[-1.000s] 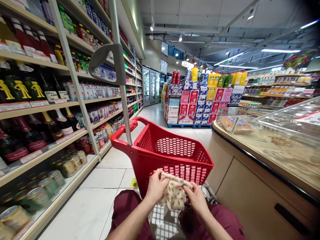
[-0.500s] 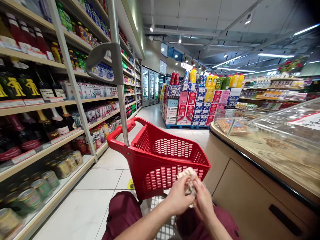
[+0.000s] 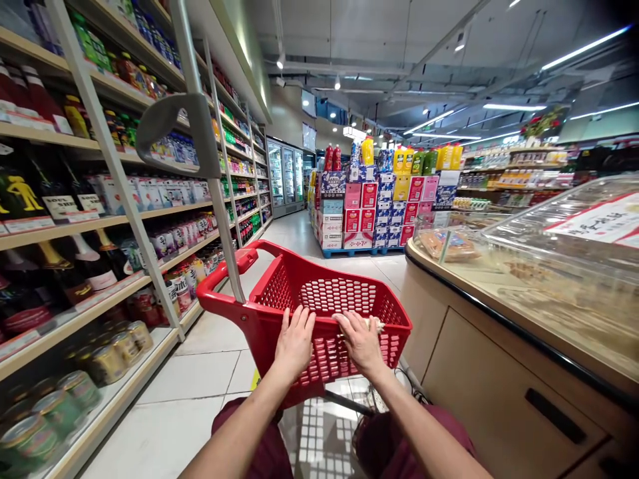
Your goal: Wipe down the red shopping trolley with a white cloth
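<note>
A red plastic shopping cart basket [image 3: 329, 293] with holes in its walls stands in front of my knees. My left hand [image 3: 295, 342] lies over the near rim, fingers stretched forward and touching it. Further right on the same rim is my right hand [image 3: 360, 339], its fingers bent over a crumpled whitish cloth [image 3: 377, 324] and pressing it against the plastic. Most of the cloth is hidden under that hand. A grey metal pole [image 3: 227, 233] with a dark grey grip [image 3: 200, 133] rises at the cart's left end.
Shelves of bottles and cans [image 3: 107, 219] run along the left side. A glass-topped food counter [image 3: 499, 299] stands close on the right. Ahead, stacked drink cartons [image 3: 369, 206] sit on a blue pallet, with glass-door fridges [image 3: 287, 173] behind. White tiles [image 3: 200, 379] cover the floor.
My hands were together, bunching the cloth in front of the basket. Now they are apart, both on the near rim, with the cloth under the right. The view has shifted slightly.
</note>
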Tool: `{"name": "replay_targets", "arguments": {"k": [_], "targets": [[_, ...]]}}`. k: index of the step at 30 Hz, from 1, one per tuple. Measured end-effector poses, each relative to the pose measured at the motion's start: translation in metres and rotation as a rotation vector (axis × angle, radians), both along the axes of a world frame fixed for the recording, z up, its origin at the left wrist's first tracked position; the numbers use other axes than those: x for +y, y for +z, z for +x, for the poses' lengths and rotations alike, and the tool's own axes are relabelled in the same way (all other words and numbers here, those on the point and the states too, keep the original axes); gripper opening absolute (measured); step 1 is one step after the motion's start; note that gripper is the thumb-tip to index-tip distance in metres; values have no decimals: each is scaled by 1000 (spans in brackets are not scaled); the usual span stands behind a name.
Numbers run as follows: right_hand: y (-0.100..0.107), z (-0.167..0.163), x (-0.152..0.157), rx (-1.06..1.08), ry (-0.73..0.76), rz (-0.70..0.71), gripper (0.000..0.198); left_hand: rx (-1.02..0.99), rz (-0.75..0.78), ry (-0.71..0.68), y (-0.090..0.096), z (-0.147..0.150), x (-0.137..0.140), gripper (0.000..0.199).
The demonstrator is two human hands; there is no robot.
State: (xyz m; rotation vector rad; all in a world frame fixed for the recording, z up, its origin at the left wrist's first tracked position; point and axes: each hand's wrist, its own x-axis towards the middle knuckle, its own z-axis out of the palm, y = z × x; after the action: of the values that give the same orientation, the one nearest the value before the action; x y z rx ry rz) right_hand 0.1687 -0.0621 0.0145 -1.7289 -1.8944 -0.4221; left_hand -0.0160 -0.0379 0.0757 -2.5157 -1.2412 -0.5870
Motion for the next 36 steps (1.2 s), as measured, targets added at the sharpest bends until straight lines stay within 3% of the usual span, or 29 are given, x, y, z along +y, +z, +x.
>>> {"name": "replay_targets", "arguments": {"k": [4,6,13,15,18,20,26,32,34,36], "targets": [[-16,65,-10,43,-158,-29,47,8,19,2,-8,-2,2,50],[-16,76,-9,91,-218,-43,45,-12,21,34,-10,2,0,48],[-10,30,6,78,-28,7,45,17,35,47,-14,4,0,50],[-14,44,1,82,-68,-14,44,37,33,40,-14,2,1,51],[-22,71,-7,165,-253,-2,47,30,23,46,-15,3,0,51],[-22,70,-6,220,-304,33,50,11,7,55,-15,5,-2,51],[-3,13,11,229,80,82,44,4,-21,38,-11,3,-4,51],[-13,50,-1,118,22,40,37,-15,-48,16,-9,1,-5,51],[-12,46,-1,101,0,38,37,-21,-56,6,-9,1,-6,51],[-6,22,4,91,4,51,38,-15,-49,-16,-9,-1,-6,52]]}}
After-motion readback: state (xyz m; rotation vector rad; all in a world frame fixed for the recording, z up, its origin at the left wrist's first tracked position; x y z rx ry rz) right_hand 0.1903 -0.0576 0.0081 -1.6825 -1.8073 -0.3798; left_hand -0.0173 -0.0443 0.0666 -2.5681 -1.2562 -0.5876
